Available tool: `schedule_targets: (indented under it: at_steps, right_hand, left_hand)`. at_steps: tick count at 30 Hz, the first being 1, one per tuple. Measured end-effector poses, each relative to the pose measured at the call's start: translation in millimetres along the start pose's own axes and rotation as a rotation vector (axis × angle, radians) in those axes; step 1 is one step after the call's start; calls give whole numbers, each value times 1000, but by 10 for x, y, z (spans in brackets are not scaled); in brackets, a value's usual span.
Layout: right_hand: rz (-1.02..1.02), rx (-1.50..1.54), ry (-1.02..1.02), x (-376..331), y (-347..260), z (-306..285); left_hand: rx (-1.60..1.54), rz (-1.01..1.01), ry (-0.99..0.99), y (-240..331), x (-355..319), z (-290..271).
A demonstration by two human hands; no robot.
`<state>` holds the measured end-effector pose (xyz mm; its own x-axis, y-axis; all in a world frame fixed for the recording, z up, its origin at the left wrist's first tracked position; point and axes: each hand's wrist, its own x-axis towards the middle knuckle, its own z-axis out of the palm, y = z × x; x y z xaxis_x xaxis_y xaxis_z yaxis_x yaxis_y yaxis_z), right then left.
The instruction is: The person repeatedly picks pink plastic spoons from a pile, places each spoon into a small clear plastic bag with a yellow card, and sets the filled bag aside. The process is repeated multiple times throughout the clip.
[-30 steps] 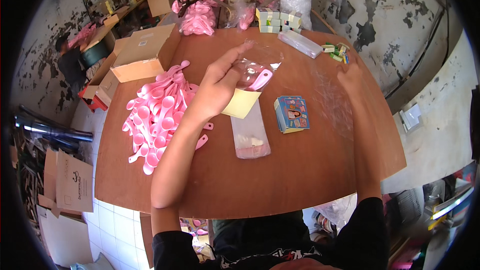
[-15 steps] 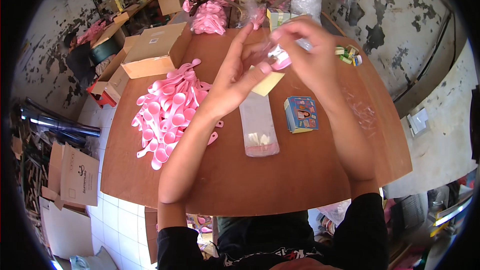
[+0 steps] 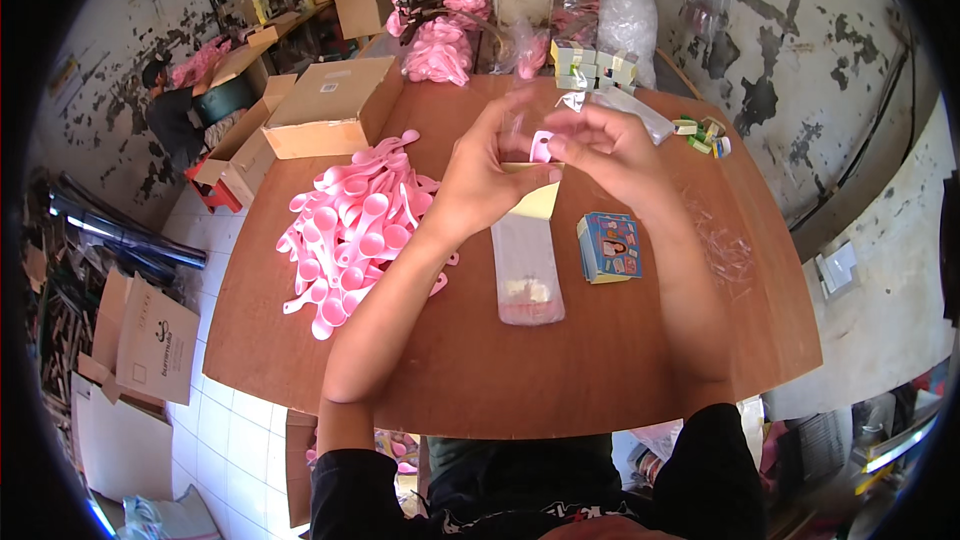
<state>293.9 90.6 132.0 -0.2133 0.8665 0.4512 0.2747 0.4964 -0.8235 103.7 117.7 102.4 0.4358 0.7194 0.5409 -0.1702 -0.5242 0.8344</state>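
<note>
Above the middle of the table, my left hand is closed on a pale yellow card, with the thumb across its upper edge. Clear plastic shows faintly by its blurred fingers. Between my hands is the holed handle end of a pink spoon. My right hand pinches at that end, and a shiny scrap of clear film shows above its fingers. Below my hands lies a stack of clear plastic bags. A stack of blue printed cards is to its right. Pink spoons are heaped on the left.
A brown cardboard box stands at the table's back left. Bagged pink goods and small green-white boxes are at the back. Small green pieces and plastic strips lie on the right. A co-worker sits at far left.
My right hand has come down and its fingers now close by the spoon's handle end. The shiny part between my hands has shifted up onto the right fingers. The view has tilted slightly.
</note>
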Motion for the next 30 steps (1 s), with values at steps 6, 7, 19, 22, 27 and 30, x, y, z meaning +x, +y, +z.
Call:
schedule_targets:
  at_steps: [6,7,19,22,27,30]
  right_hand:
    - [-85,179,118,-50,116,66]
    - [-113,210,136,-50,127,70]
    - [-57,203,151,-113,103,-62]
    - [-32,310,116,-124,33,-82]
    - [-123,232,-5,-130,63,-212]
    - [-167,170,-66,-121,70,-213]
  left_hand:
    - [-11,-18,44,30,-2,53]
    - [-47,-21,71,43,1,56]
    - [-83,-17,185,42,5,-62]
    - [-84,10,172,107,-10,-113]
    - [-15,83,80,258,-52,-150]
    - [-60,172,15,204,-59,-227]
